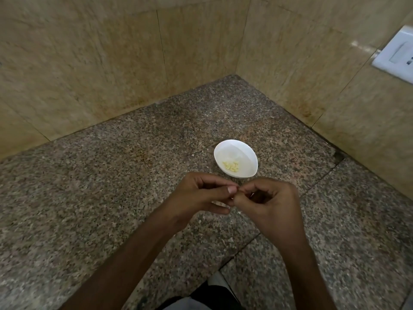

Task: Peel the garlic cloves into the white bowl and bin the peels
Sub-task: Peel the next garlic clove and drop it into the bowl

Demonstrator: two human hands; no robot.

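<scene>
A white bowl (236, 158) stands on the granite counter and holds several peeled, pale yellow garlic cloves (231, 166) near its front. Just in front of the bowl my left hand (201, 196) and my right hand (271, 203) meet fingertip to fingertip. Both pinch a small garlic clove (235, 190) that is almost fully hidden between the fingers. Pale bits, peel or garlic (220, 203), show under my left fingers.
The speckled granite counter (111, 186) fills a corner between two beige tiled walls (89, 63). A white switch plate (395, 54) is on the right wall. The counter's front edge runs at the bottom, near dark clothing (207, 296).
</scene>
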